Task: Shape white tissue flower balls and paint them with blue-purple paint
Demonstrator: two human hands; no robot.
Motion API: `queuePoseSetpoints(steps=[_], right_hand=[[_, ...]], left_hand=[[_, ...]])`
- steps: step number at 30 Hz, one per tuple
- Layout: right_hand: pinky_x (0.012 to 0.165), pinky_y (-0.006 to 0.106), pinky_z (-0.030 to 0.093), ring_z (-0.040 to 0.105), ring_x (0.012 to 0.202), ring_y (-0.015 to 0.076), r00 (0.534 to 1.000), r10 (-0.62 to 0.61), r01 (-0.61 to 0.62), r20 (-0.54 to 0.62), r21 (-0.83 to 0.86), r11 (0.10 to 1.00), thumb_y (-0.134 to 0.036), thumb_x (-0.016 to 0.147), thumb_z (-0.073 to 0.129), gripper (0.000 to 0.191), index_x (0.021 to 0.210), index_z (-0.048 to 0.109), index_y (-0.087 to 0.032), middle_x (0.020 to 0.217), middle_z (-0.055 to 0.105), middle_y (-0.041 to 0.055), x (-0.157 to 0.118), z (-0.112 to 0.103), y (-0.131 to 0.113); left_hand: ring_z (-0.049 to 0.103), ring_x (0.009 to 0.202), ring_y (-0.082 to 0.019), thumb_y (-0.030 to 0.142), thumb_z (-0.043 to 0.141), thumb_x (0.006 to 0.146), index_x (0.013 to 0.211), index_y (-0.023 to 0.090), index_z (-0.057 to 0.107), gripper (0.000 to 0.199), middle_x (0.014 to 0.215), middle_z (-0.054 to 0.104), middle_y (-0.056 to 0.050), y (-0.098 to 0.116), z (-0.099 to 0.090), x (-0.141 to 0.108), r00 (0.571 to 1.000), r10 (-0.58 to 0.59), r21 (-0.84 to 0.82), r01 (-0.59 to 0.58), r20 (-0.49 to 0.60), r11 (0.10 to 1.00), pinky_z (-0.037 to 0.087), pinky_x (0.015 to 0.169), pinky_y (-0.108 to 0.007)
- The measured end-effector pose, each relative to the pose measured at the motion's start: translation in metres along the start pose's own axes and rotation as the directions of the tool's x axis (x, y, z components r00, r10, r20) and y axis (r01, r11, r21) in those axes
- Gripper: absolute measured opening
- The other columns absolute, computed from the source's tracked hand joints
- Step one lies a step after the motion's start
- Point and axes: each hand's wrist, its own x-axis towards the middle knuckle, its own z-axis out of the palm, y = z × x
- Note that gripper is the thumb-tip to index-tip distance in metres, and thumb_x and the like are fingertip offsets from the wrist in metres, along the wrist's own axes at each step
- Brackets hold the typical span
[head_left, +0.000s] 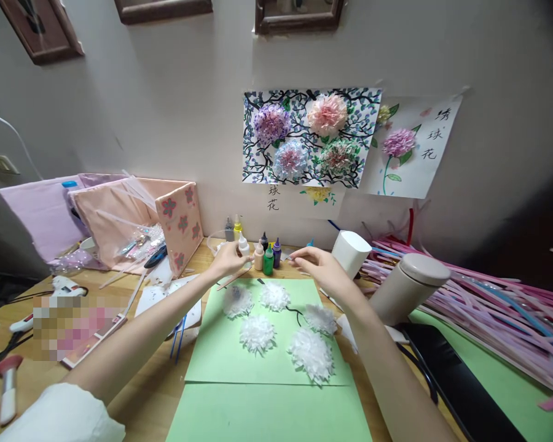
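My left hand has its fingers closed at a small white paint bottle with a nozzle top. Beside it stand a peach bottle, a green bottle, and a purple bottle. To the right of these, my right hand reaches out with its fingers extended, apart from the purple bottle. Several fluffy white paper flowers, among them one at the front, lie on a green sheet below my hands. A short dark branch line shows between two of the flowers.
A white cup and a beige canister stand at right, by bundled pink stems and a black phone-like slab. At left are a peach fabric box, a glue gun and a brush. Flower artwork hangs ahead.
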Motion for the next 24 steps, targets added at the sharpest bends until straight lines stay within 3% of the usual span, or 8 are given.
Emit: queuePoseSetpoints(steps=[2,6,9,15,20,24], right_hand=[[0.084,0.036,0.047,0.062,0.089,0.0189,1.0,-0.019,0.02,0.023,-0.044,0.999,-0.017,0.073,0.057,0.011,0.083,0.061,-0.015,0.094,0.066,0.0091,0.002,0.014,0.008],[0.089,0.038,0.045,0.057,0.102,0.0215,0.996,-0.057,0.055,0.072,0.024,0.998,-0.02,0.064,0.07,0.038,0.099,0.058,-0.017,0.11,0.06,0.0096,0.006,0.042,0.026],[0.083,0.038,0.048,0.06,0.096,0.0211,0.997,-0.06,0.055,0.052,0.094,0.994,-0.024,0.06,0.073,0.049,0.105,0.054,-0.017,0.108,0.061,0.0099,0.009,0.051,0.032],[0.075,0.032,0.051,0.065,0.08,0.0169,0.997,-0.06,0.061,-0.051,0.021,0.998,-0.014,0.065,0.064,0.029,0.093,0.057,-0.017,0.09,0.067,0.0056,0.012,0.034,0.029],[0.074,0.031,0.05,0.064,0.081,0.0172,0.993,-0.058,0.053,-0.107,-0.05,0.997,-0.015,0.064,0.066,0.032,0.095,0.057,-0.017,0.093,0.067,0.006,0.017,0.017,0.034],[0.074,0.028,0.049,0.064,0.084,0.0168,0.991,-0.044,0.024,-0.126,-0.157,0.987,-0.019,0.067,0.065,0.04,0.105,0.053,-0.017,0.101,0.065,0.0078,0.019,0.004,0.043]], left_hand=[[0.059,0.071,-0.02,0.04,0.063,0.062,0.072,0.014,0.061,0.027,0.071,0.066,-0.004,0.008,-0.003,-0.005,0.997,0.061,-0.048,-0.058,0.055,0.997,0.044,0.061,-0.026],[0.061,0.075,-0.02,0.038,0.062,0.066,0.082,0.013,0.062,0.029,0.079,0.067,-0.005,0.029,-0.005,-0.014,0.959,0.202,-0.178,-0.168,0.199,0.97,0.045,0.063,-0.026],[0.062,0.072,-0.02,0.035,0.061,0.066,0.082,0.013,0.062,0.027,0.076,0.067,-0.005,0.047,-0.001,-0.016,0.938,0.232,-0.159,-0.196,0.257,0.968,0.045,0.061,-0.025],[0.06,0.065,-0.019,0.034,0.062,0.064,0.071,0.013,0.063,0.022,0.067,0.065,-0.002,0.076,0.006,-0.008,0.921,0.282,-0.043,-0.281,0.268,0.959,0.042,0.056,-0.023],[0.058,0.067,-0.017,0.039,0.063,0.064,0.079,0.013,0.062,0.03,0.072,0.065,-0.003,0.092,0.016,0.002,0.896,0.334,-0.063,-0.331,0.293,0.942,0.042,0.058,-0.024],[0.057,0.068,-0.017,0.043,0.06,0.067,0.081,0.014,0.062,0.032,0.073,0.064,-0.004,0.099,0.03,0.014,0.925,0.286,-0.014,-0.292,0.249,0.956,0.041,0.06,-0.024]])
